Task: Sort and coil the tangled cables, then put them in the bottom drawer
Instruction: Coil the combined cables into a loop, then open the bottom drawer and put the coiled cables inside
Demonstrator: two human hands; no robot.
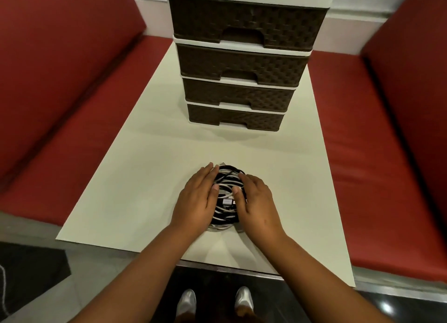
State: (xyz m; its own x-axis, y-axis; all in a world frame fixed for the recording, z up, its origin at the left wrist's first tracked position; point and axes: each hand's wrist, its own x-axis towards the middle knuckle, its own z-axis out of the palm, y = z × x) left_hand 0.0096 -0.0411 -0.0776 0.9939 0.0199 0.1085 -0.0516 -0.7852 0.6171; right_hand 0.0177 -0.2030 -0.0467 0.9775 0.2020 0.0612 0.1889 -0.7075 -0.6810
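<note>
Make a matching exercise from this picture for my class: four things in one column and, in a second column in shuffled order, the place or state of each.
Things
1. cable bundle
2. bottom drawer
3. left hand
4. table

Places or states
A. closed, lowest in the drawer unit
B. cream, under the cables
C. black and white, between both hands
D. resting on the bundle's left side

Pairs: 1-C, 2-A, 3-D, 4-B
</note>
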